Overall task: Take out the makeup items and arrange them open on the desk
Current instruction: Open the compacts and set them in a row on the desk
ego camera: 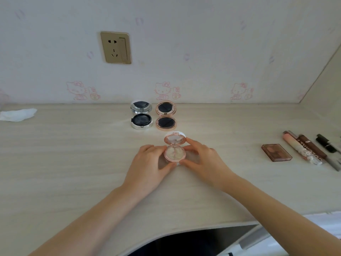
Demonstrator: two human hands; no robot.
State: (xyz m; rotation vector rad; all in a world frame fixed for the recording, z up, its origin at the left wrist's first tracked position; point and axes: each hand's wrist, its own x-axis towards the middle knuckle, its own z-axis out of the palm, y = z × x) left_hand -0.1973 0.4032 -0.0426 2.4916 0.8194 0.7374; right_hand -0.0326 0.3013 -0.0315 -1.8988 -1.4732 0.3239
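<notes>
A small round pink compact [175, 151] lies open on the desk [73, 154] in the middle, its lid tilted up at the far side. My left hand [151, 163] holds its base from the left with fingers and thumb curled round it. From the right, my right hand [204, 159] grips the same base, one finger reaching up to the lid. Behind it, near the wall, a silver compact [141, 117] and a rose-gold compact [166, 115] stand open side by side, showing dark puffs.
At the right lie a closed brown palette [276, 152], a pink tube [299, 147], a brown tube [312, 148] and a black stick [325, 143]. A white tissue [17, 114] lies far left. The wall has a socket [115, 47]. The desk's curved front edge runs below my arms.
</notes>
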